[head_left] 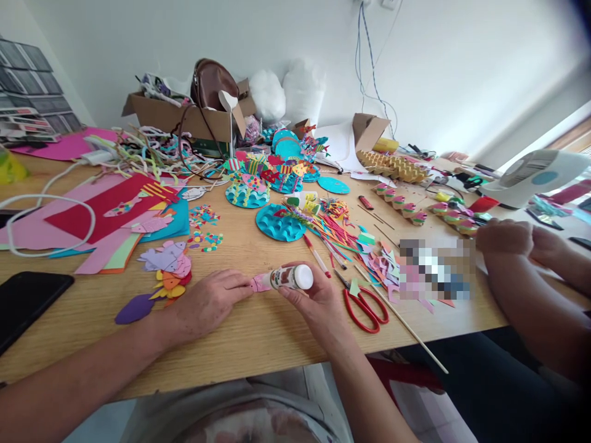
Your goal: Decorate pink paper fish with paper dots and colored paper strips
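The right hand point(321, 303) has its grip wrapped round a white bottle point(285, 277) lying nearly sideways, long axis left-right. Left of the bottle, at its narrow end, is a pink paper piece point(258, 283); the left hand point(210, 301) touches it, fingers together, pinching or pressing, I cannot tell. The bottle's printed label is unreadable.

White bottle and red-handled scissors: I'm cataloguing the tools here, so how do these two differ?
The white bottle is gripped in the right hand; the red-handled scissors lie on the table. The bottle is one rounded, labelled body; the scissors have two looped handles. Both are toward the table's near side.
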`<state>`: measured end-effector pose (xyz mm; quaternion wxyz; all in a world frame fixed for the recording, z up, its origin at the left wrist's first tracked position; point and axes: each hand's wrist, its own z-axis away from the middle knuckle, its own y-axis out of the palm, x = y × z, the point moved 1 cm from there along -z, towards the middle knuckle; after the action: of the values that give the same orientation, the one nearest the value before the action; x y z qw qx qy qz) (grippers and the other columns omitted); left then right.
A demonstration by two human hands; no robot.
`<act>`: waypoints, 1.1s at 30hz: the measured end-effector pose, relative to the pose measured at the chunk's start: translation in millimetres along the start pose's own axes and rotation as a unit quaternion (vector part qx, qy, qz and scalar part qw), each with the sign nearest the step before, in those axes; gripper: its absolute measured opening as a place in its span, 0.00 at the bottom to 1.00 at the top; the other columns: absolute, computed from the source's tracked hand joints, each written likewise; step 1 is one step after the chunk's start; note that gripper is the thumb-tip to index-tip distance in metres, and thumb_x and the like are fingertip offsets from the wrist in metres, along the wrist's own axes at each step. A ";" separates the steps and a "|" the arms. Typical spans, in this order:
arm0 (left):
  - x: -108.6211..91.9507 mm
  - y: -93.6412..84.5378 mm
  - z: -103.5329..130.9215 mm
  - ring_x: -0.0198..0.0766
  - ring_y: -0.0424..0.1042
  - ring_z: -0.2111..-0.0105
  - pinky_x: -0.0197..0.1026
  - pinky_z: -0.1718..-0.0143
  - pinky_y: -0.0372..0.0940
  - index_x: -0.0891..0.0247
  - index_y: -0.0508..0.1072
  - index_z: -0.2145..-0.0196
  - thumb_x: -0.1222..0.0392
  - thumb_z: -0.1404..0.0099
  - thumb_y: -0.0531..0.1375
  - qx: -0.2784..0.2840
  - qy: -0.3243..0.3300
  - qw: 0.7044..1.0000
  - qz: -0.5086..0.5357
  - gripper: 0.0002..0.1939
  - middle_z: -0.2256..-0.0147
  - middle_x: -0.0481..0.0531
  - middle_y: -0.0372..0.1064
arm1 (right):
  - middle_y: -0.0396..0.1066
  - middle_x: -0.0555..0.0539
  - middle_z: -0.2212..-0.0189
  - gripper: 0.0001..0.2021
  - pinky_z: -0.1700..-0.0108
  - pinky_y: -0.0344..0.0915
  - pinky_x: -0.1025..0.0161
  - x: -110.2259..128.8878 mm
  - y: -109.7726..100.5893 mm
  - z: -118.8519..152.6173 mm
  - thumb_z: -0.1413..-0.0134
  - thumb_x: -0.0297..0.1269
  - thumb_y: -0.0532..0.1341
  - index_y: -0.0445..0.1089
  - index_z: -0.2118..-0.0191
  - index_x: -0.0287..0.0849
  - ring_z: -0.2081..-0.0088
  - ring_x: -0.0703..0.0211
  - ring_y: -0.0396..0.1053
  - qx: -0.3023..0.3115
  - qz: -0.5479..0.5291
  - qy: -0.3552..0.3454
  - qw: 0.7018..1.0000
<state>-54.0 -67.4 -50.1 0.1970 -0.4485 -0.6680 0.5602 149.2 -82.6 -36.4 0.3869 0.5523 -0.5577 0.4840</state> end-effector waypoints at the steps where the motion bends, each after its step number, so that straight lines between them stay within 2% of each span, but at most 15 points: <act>1: 0.1 0.2 0.3 0.39 0.64 0.56 0.44 0.55 0.62 0.63 0.65 0.51 0.72 0.37 0.44 -0.001 0.002 1.000 0.001 0.20 0.56 0.54 0.66 | 0.69 0.50 0.68 0.11 0.61 0.64 0.64 -0.2 -0.2 -0.3 0.57 0.34 0.64 0.66 0.64 0.43 0.65 0.59 0.67 -0.004 0.000 0.000 1.000; 9: -1.3 -0.8 -1.0 0.39 0.64 0.56 0.43 0.55 0.62 0.62 0.65 0.50 0.71 0.37 0.44 -0.005 0.002 1.000 0.004 0.20 0.56 0.54 0.67 | 0.69 0.50 0.68 0.12 0.62 0.64 0.64 -1.3 0.3 -1.6 0.58 0.34 0.65 0.66 0.64 0.42 0.65 0.59 0.67 -0.002 0.000 0.000 1.000; 13: -2.1 -2.1 -1.7 0.39 0.64 0.57 0.43 0.56 0.63 0.63 0.67 0.53 0.71 0.37 0.45 -0.008 0.004 1.000 0.004 0.19 0.57 0.54 0.67 | 0.70 0.50 0.68 0.12 0.62 0.65 0.63 0.6 -1.8 0.3 0.57 0.34 0.65 0.66 0.64 0.43 0.65 0.59 0.67 -0.011 -0.003 0.001 1.000; 20: 0.5 0.9 1.6 0.40 0.64 0.57 0.45 0.55 0.63 0.64 0.69 0.55 0.73 0.39 0.47 -0.009 0.001 1.000 -0.022 0.18 0.57 0.55 0.68 | 0.71 0.48 0.68 0.12 0.62 0.65 0.62 8.6 -9.0 10.1 0.58 0.35 0.65 0.68 0.63 0.42 0.65 0.58 0.67 0.001 0.041 0.013 0.999; 25: 0.1 0.2 2.2 0.41 0.65 0.57 0.44 0.55 0.62 0.64 0.69 0.56 0.74 0.41 0.47 -0.016 0.006 0.999 -0.034 0.18 0.58 0.55 0.68 | 0.71 0.49 0.68 0.11 0.63 0.65 0.63 9.7 -12.8 10.3 0.57 0.35 0.65 0.68 0.64 0.43 0.66 0.58 0.68 -0.018 0.032 -0.001 0.999; 33: -1.0 -1.2 0.4 0.40 0.65 0.58 0.44 0.56 0.63 0.64 0.69 0.57 0.74 0.40 0.46 -0.017 0.014 0.999 -0.050 0.19 0.58 0.54 0.69 | 0.71 0.50 0.69 0.09 0.62 0.64 0.62 12.7 -20.1 7.3 0.56 0.37 0.64 0.67 0.66 0.42 0.66 0.58 0.68 -0.025 0.077 -0.020 0.997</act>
<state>-54.2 -68.4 -48.9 0.2264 -0.4259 -0.6959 0.5321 168.8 -91.2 -23.6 0.3509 0.5080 -0.6179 0.4868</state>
